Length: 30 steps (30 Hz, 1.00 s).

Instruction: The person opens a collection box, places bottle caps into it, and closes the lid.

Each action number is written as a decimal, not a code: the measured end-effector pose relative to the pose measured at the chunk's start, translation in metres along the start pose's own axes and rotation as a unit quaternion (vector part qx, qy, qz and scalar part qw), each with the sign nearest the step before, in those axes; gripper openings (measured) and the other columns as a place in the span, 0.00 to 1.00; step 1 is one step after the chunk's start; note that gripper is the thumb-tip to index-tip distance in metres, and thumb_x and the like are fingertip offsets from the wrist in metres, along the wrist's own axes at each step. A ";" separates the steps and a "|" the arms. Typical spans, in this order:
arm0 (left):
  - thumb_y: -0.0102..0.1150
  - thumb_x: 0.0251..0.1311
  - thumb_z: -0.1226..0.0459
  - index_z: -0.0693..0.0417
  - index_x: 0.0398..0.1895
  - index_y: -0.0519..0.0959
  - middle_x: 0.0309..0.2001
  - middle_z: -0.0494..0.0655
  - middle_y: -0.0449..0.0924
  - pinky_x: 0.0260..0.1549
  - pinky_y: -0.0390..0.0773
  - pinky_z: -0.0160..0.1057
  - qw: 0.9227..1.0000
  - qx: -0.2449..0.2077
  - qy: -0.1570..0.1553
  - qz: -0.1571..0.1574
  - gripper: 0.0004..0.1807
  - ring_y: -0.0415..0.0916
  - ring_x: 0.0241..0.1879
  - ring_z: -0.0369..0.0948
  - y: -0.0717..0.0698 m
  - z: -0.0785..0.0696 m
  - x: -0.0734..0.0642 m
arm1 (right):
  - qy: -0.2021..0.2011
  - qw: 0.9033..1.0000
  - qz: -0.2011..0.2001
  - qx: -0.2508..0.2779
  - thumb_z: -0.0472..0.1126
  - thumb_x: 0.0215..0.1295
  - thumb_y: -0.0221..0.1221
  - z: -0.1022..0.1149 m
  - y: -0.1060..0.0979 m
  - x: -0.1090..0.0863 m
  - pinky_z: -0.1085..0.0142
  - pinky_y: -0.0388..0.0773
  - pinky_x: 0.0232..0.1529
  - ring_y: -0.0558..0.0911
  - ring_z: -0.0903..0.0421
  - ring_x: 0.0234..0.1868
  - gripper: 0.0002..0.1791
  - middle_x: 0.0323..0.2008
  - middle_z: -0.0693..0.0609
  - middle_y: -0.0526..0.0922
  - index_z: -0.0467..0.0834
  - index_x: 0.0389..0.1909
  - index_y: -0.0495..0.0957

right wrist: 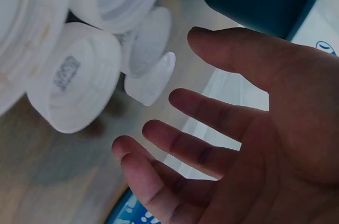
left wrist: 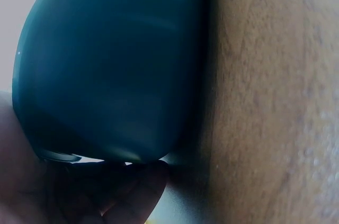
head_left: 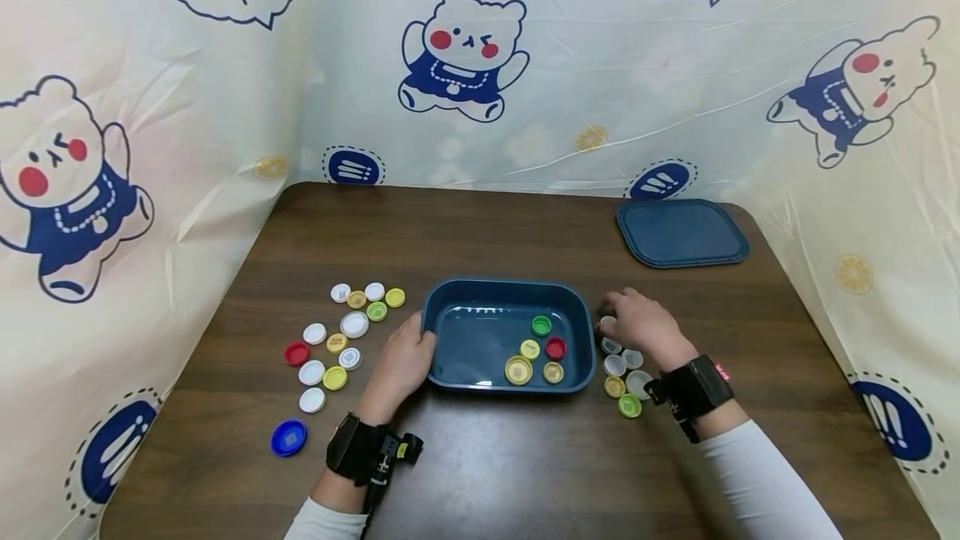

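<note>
A dark blue rectangular plastic box (head_left: pixel 465 340) stands mid-table, holding a green bottle cap (head_left: pixel 541 325), a red cap (head_left: pixel 556 347) and some yellowish ones. My left hand (head_left: pixel 401 361) grips its left end; in the left wrist view the fingers (left wrist: pixel 143 197) lie against the box's outer wall (left wrist: pixel 111 65). Just right of the box, my right hand (head_left: pixel 645 323) hovers by a cluster of white caps (head_left: pixel 614 365), a yellow cap (head_left: pixel 614 387) and a green cap (head_left: pixel 629 405). Up close, the right hand's fingers (right wrist: pixel 201 110) are spread, nothing between them, apart from the white caps (right wrist: pixel 77 81).
Left of the box lie scattered caps: several white (head_left: pixel 354 324) and yellow ones, a red cap (head_left: pixel 297 354) and a larger blue cap (head_left: pixel 288 437). A blue lid (head_left: pixel 682 233) lies at the table's back right. Printed curtains (head_left: pixel 570 48) surround the brown table (head_left: pixel 480 473).
</note>
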<state>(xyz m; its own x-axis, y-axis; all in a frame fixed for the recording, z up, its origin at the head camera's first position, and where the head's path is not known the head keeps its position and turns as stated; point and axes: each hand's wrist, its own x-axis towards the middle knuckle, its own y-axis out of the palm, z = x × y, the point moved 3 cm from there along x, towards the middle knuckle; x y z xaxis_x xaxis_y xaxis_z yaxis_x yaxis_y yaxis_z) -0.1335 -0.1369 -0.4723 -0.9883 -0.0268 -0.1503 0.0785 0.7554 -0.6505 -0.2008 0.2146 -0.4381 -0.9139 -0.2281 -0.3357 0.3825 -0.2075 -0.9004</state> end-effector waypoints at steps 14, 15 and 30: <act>0.39 0.74 0.63 0.62 0.70 0.67 0.64 0.58 0.72 0.58 0.71 0.57 1.000 -0.008 0.003 -0.002 0.25 0.71 0.57 0.51 0.000 0.001 -0.001 | 0.003 1.000 -0.010 0.007 0.43 0.68 0.60 -0.005 0.010 0.010 0.48 0.77 0.44 0.79 0.43 0.46 0.15 0.50 0.40 0.77 0.41 0.53 0.80; 0.39 0.74 0.63 0.62 0.70 0.67 0.64 0.59 0.72 0.58 0.71 0.57 1.000 -0.008 0.003 -0.002 0.25 0.71 0.57 0.51 0.000 0.001 -0.001 | 0.003 1.000 -0.011 0.010 0.42 0.68 0.60 -0.005 0.010 0.011 0.49 0.77 0.43 0.79 0.44 0.45 0.15 0.50 0.40 0.77 0.41 0.52 0.80; 0.38 0.74 0.63 0.63 0.67 0.68 0.58 0.57 0.74 0.53 0.72 0.55 1.000 -0.009 -0.002 -0.003 0.23 0.70 0.52 0.50 0.001 0.002 0.000 | -0.062 0.995 -0.076 0.006 0.41 0.67 0.60 0.039 -0.030 -0.009 0.55 0.77 0.36 0.77 0.49 0.35 0.11 0.43 0.43 0.77 0.40 0.46 0.81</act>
<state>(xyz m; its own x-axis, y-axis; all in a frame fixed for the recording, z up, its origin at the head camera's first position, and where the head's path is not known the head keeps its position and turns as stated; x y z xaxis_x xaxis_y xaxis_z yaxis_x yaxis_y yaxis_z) -0.1334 -0.1371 -0.4747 -0.9882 -0.0338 -0.1493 0.0701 0.7670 -0.6378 -0.1990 0.1856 -0.3974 -0.9378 -0.3085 -0.1595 0.2442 -0.2593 -0.9344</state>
